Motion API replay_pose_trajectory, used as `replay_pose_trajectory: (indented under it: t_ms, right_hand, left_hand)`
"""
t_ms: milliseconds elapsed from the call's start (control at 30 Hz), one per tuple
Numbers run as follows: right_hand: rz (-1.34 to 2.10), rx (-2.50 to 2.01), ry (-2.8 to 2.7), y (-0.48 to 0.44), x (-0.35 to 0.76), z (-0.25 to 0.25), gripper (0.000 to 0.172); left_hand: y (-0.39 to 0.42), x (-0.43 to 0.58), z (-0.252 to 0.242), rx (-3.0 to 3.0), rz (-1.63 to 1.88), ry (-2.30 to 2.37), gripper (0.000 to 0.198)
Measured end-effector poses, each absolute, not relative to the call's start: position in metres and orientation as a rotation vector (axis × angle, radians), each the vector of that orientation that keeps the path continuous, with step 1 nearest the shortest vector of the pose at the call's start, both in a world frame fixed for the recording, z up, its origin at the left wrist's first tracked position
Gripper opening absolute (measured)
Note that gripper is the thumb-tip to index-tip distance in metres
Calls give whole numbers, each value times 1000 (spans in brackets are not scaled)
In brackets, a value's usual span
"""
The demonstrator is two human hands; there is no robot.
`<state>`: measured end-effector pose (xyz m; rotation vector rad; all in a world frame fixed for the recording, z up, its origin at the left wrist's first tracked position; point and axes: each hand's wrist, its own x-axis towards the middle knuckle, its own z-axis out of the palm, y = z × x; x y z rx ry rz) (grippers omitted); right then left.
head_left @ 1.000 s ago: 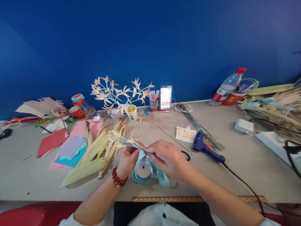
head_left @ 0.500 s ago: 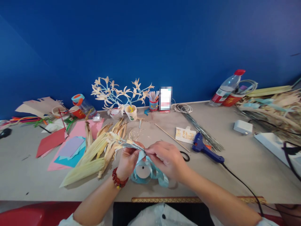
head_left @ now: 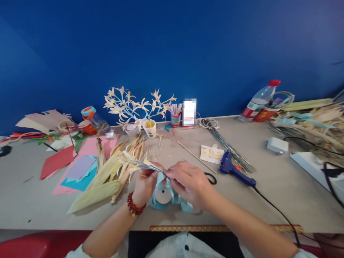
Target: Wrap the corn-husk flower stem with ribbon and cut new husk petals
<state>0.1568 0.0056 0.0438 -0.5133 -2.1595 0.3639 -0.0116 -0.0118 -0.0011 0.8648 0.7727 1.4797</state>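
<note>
My left hand (head_left: 147,184), with red beads at its wrist, is closed round the blue-wrapped stems of a corn-husk flower spray (head_left: 143,165). The pale petals point left, over the dried husks. My right hand (head_left: 188,181) pinches the stems' other end, fingers bent and close to the left fingertips. Light blue ribbon (head_left: 160,178) hangs from between the hands. Below them its roll (head_left: 163,195) lies on the table with loose loops to the right. Just what the right fingertips grip, stem or ribbon or both, is partly hidden.
Corn husks (head_left: 103,181) and coloured paper (head_left: 80,172) lie to the left. A blue glue gun (head_left: 235,172) with a trailing cord, black-handled scissors (head_left: 211,178) and wires (head_left: 233,150) are to the right. Finished flowers stand in a white cup (head_left: 149,129) at the back.
Both hands keep nearly the same place and grip. The right hand has shifted very slightly left, and its fingers are a little more curled at the stems.
</note>
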Motion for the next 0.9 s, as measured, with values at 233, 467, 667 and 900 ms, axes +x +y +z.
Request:
replay_pose_trajectory:
  t_ms: [233,467,667,900]
  right_hand:
    - [457,-481,-2151,7,159,45,19]
    - [514,-471,-2129,6,159,45,17]
    - [512,-516,-2135,5,158,45,14]
    - [500,-658,-2186,2,163,51,24]
  left_hand:
    - [-14,-12,-3,849,1479,805,25]
    - [-18,-19,-7,896,1390,825,30]
    - [-17,-21,-6,911,1359,788,29]
    - [-16,-23,-7,904,1379,752,24]
